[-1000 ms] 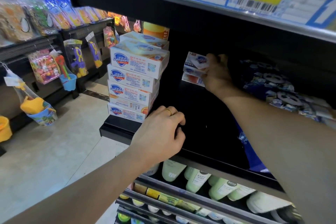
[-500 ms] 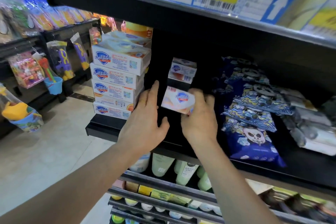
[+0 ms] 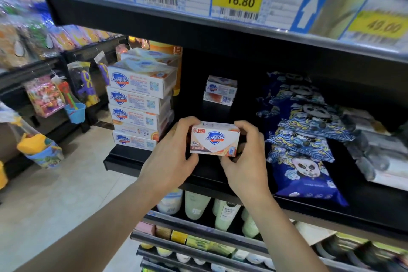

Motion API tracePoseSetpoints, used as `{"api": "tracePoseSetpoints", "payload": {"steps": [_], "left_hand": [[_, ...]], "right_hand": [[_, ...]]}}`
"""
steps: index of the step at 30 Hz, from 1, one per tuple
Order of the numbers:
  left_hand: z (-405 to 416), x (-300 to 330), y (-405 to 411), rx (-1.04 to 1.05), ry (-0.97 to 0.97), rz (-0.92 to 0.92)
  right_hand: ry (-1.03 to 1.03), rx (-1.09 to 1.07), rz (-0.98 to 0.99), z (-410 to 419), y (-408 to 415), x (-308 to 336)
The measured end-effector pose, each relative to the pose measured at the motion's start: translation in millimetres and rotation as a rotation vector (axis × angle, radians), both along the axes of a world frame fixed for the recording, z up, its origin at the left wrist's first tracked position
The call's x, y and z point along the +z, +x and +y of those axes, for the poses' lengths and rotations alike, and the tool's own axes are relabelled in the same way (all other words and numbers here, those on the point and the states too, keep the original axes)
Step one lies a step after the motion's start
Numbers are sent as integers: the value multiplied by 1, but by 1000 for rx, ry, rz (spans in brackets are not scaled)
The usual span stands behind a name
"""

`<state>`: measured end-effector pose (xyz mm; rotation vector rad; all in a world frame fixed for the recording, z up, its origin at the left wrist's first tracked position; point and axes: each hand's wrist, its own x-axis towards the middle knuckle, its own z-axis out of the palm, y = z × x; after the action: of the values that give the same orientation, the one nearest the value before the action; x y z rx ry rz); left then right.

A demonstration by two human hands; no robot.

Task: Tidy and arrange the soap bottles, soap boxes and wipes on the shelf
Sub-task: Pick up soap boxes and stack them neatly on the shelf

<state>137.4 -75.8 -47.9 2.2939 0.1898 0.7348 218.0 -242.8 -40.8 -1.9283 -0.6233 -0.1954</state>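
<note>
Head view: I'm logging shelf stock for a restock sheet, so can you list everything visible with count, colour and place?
held soap box: one, white with blue shield logo, over the shelf's front edge
small soap boxes: two stacked, white and orange, at the back of the shelf
large soap boxes: stack of about five, white, shelf's left end
wipes packs: several overlapping, blue with panda print, right of centre
grey packs: several, far right, blurred
price tags: yellow, on the shelf edge above
bottles: several, pale green and white, on the shelf below
hanging toys: multicoloured, aisle at left
left hand: fingers grip the box's left end
right hand: fingers grip its right end
</note>
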Motion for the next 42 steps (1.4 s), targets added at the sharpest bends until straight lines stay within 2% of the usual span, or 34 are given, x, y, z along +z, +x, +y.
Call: {"api": "tracePoseSetpoints", "payload": {"steps": [13, 24, 42], "left_hand": [[7, 0, 3, -52, -52, 25], [7, 0, 2, -56, -58, 60], [4, 5, -3, -44, -115, 96]], "right_hand": [[80, 115, 167, -9, 2, 3], [18, 57, 168, -6, 1, 3], [38, 57, 192, -8, -3, 7]]}}
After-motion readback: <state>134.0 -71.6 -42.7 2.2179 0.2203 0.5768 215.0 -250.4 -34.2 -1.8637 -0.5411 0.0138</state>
